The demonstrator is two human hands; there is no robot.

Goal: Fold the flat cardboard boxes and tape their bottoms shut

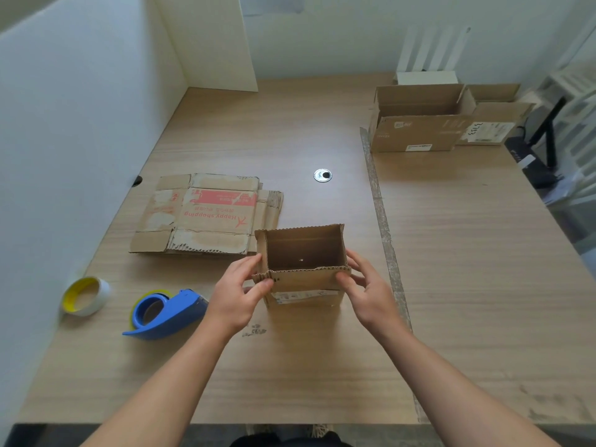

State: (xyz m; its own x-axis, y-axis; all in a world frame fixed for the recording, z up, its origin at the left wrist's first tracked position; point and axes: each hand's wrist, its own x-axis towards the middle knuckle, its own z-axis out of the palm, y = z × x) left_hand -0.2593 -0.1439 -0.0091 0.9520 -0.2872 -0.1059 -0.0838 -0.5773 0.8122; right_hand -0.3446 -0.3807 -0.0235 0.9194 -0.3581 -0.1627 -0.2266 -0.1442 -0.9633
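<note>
Pinches small open cardboard box (304, 280) by its near top corners, left hand (237, 293) and right hand (369, 293) part-curled, thumbs on its front wall, tape dispenser (167, 312) lying further left.

Hands: two, left hand (237, 296) and right hand (367, 291)
Small box (303, 282), upright: one
Open boxes at far right: two, front box (416, 133) and rear box (493, 124)
Flat boxes (206, 214): one stack, at least two, exact count unclear
Tape roll (85, 296): one
Dispenser (167, 312): one
Grommet (322, 175): one
Bench (322, 366): one
</note>
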